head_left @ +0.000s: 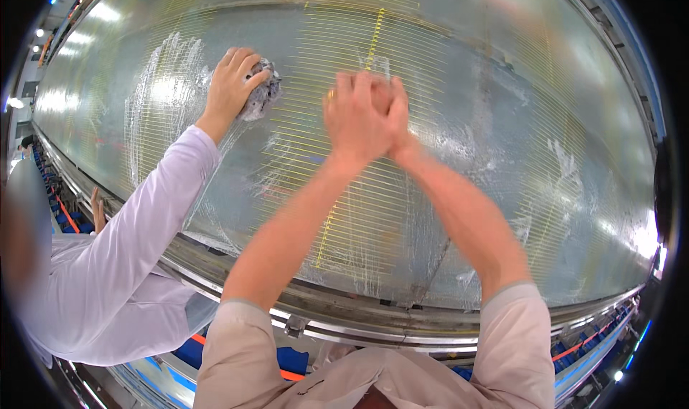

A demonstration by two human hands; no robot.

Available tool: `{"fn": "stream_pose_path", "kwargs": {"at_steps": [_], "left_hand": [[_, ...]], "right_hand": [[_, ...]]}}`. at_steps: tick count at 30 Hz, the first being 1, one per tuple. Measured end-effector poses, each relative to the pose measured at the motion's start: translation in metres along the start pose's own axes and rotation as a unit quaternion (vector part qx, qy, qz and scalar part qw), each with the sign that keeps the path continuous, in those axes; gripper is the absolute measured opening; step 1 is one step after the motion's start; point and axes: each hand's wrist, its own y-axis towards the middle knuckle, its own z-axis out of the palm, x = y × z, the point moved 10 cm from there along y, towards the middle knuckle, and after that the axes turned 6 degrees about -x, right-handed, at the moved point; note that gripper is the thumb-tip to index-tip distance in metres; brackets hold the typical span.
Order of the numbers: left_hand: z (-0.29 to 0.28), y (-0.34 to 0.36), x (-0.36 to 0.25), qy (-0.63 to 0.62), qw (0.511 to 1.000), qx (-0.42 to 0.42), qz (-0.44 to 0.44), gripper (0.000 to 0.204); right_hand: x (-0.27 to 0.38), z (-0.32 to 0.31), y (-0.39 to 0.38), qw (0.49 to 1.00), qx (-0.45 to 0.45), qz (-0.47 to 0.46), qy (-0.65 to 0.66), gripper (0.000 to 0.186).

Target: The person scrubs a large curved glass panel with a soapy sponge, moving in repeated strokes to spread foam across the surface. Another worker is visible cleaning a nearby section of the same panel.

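Observation:
Both my hands are pressed together over a large, glossy grey-green sheet (459, 215) printed with thin yellow lines. My left hand (353, 122) lies partly over my right hand (395, 115), its fingers bent forward and a ring showing on one of them. The fingers of both are curled close together and slightly smeared by motion; whatever they press or hold underneath is hidden. White, wet-looking streaks (362, 265) mark the sheet around and below my hands. To the left, a co-worker's hand (231, 82) presses a crumpled grey rag (262, 93) against the same sheet.
A co-worker in a pale sleeve (143, 208) leans in from the left, close to my left arm. A metal rail (387, 337) runs along the near edge in front of my body. Blue and orange machine parts (287, 362) show below it. Bright lamp reflections (104, 12) lie at far left.

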Motion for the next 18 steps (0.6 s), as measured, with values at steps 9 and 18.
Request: {"fn": "stream_pose_path", "kwargs": {"at_steps": [9,18], "left_hand": [[0.009,0.050,0.008,0.018,1.000,0.016,0.001,0.036],[-0.073,-0.189,-0.065,-0.013,0.996,0.085,0.024,0.050]], "right_hand": [[-0.039,0.031,0.058,0.885,0.003,0.132,0.447,0.048],[0.077,0.010,-0.247,0.506,-0.076,0.352,0.784,0.042]]}}
